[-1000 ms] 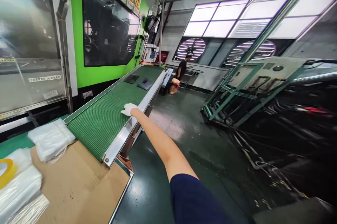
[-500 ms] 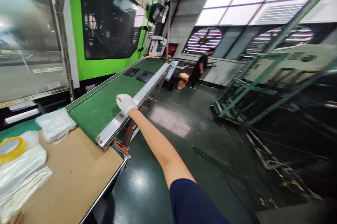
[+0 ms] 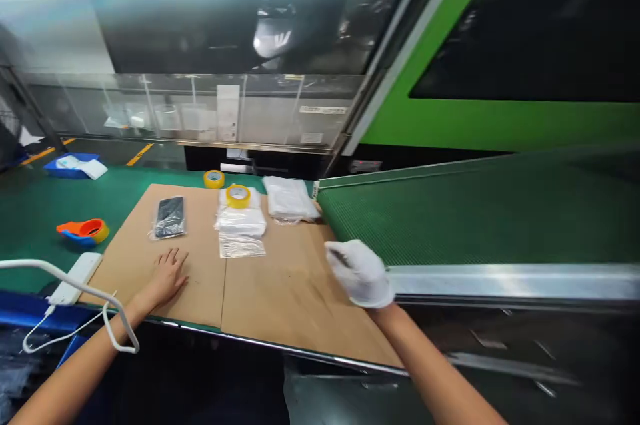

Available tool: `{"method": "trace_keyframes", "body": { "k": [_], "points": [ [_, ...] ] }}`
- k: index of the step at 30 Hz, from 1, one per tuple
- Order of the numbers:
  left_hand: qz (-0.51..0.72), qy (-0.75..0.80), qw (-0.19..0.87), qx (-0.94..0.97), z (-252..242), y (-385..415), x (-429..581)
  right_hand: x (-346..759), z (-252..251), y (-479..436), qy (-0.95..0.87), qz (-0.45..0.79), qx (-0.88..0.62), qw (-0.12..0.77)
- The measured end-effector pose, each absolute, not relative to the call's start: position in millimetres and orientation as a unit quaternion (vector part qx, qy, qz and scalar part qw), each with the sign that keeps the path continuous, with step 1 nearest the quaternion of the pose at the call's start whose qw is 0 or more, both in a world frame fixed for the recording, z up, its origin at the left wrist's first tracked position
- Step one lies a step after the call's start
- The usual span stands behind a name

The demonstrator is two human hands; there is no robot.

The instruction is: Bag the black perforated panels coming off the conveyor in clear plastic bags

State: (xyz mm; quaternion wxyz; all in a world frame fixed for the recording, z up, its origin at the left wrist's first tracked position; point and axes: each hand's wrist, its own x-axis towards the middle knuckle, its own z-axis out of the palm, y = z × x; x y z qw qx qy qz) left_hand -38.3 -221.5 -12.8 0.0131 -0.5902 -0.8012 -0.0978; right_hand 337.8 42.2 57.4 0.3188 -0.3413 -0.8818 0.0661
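Work appears to shift to the cardboard (image 3: 280, 285) as the gloved right hand (image 3: 359, 273), half curled, contents unclear, draws back to the conveyor (image 3: 465, 218)'s left end. Left hand (image 3: 167, 276) lies spread, nothing visible in it, just nearer than a bagged dark piece (image 3: 170, 217).

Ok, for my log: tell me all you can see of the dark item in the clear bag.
The dark item is flat and roughly rectangular, inside a clear, plastic-looking bag that reaches past its edges. It lies on brown cardboard, beyond the left hand, which doesn't touch it. Fine detail is blurred.
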Motion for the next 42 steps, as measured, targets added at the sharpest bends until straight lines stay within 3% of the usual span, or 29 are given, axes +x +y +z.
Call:
{"method": "trace_keyframes", "body": {
  "k": [6, 8, 13, 20, 29, 36, 42],
  "points": [
    [-0.162, -0.862, 0.053, -0.477, -34.2, -221.0, -83.9, 303.7, -1.5, 21.5, -0.956, 0.110, -0.269, 0.033],
    [-0.211, -0.874, 0.066, -0.432, -39.9, -209.1, -94.3, 299.2, -22.9, 12.9, -0.945, 0.110, -0.309, -0.001],
    [-0.271, -0.903, 0.066, -0.326, -39.1, -161.5, -98.8, 303.2, -51.8, 5.2, -0.943, 0.094, -0.319, 0.019],
    [-0.241, -0.926, 0.097, -0.275, -34.3, -106.0, -95.1, 311.0, -59.8, 8.9, -0.948, 0.066, -0.308, 0.043],
    [-0.242, -0.932, 0.077, -0.258, -37.8, -125.1, -144.7, 319.4, -88.3, 14.9, -0.949, 0.032, -0.287, 0.128],
    [-0.290, -0.921, 0.068, -0.252, -40.3, -126.4, -190.5, 319.0, -86.1, 17.1, -0.953, -0.010, -0.269, 0.136],
    [-0.301, -0.904, 0.131, -0.273, -41.0, -117.8, -194.1, 319.8, -84.8, 17.9, -0.955, -0.027, -0.264, 0.136]
  ]
}}
